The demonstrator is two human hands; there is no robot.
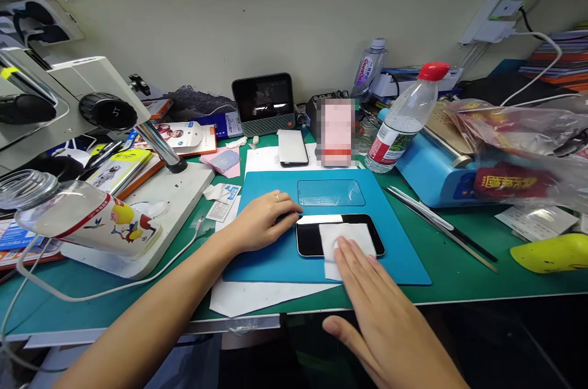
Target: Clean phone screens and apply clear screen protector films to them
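Note:
A smartphone with a dark screen lies face up on the blue mat. Under the flat fingers of my right hand, a folded white wipe covers part of the screen and hangs over its near edge; the thumb is spread away. My left hand rests on the mat with bent fingers, its thumb and fingertips at the phone's far left corner, holding it there. Just beyond the phone lies a clear screen protector with a dark border.
A pale phone-like slab and a dark-screened device stand behind the mat. On the right are tweezers, a red-capped bottle and a blue machine. A microscope stand and a tilted jar occupy the left.

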